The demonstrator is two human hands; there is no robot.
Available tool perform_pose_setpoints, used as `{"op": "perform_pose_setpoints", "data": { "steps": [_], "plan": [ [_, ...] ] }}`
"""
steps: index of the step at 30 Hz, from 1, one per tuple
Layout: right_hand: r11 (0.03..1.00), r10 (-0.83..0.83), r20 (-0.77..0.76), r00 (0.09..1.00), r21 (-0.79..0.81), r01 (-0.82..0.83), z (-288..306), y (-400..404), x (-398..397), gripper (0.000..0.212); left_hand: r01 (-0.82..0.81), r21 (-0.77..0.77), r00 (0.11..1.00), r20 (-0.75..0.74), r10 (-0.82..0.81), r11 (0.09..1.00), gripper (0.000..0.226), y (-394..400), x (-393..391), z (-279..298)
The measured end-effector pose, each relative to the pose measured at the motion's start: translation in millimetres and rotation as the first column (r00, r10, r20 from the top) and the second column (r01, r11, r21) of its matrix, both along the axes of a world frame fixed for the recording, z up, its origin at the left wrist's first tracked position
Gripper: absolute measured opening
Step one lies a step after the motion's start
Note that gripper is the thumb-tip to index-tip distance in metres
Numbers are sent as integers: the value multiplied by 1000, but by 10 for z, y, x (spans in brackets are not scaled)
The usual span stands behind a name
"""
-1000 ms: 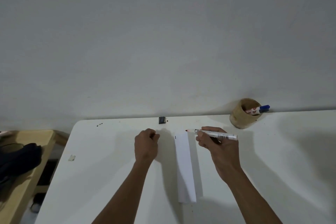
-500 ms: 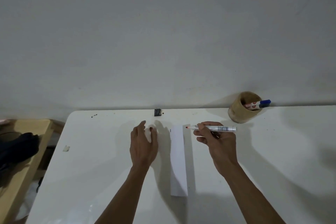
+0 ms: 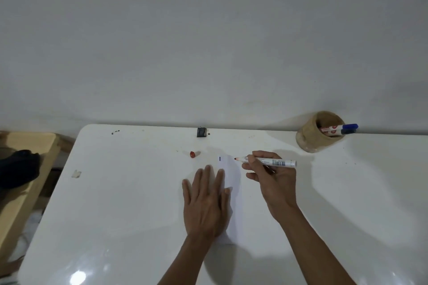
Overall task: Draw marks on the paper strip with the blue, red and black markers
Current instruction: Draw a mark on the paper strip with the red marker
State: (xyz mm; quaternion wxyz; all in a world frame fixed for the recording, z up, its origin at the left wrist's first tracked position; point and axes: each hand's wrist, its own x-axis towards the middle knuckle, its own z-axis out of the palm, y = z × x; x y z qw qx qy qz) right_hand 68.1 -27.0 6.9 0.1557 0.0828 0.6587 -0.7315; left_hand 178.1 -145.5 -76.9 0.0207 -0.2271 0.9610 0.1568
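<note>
A white paper strip (image 3: 232, 176) lies lengthwise on the white table (image 3: 129, 192), with a short blue mark at its far left corner. My left hand (image 3: 206, 201) rests flat, fingers spread, on the strip's left side. My right hand (image 3: 272, 183) grips an uncapped red marker (image 3: 268, 161), its red tip hovering at the strip's far right edge. A red cap (image 3: 192, 154) lies on the table beyond my left hand. A blue-capped marker (image 3: 339, 129) sticks out of a wooden cup (image 3: 310, 139) at the back right.
A small dark object (image 3: 201, 132) sits at the table's far edge against the wall. A scrap of tape (image 3: 76, 174) lies near the left edge. A wooden bench (image 3: 25, 183) with a dark cloth (image 3: 18, 168) stands left of the table.
My left hand opened from a fist, let the red cap drop on the table, and moved flat onto the strip. My right hand kept the red marker near the strip's far end.
</note>
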Motion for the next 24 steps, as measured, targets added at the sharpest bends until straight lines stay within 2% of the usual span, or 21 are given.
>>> {"op": "perform_pose_setpoints", "data": {
  "steps": [7,11,15,24],
  "plan": [
    [992,74,-70,995,108,-67,-322,-139,-115,16,2,-44,1000,28,-1,999,55,0,34,-74],
    [973,180,-162,970,175,-151,-525,-189,-256,13,3,-57,1000,26,-1,998,55,6,31,-83],
    [945,273,-185,944,237,-227,-688,-215,-374,16,6,-58,1000,14,-5,998,56,1,29,-112],
    [935,291,-224,930,272,-227,-817,-232,-431,20,6,-74,1000,18,-5,997,60,-2,21,-124]
  ]
}}
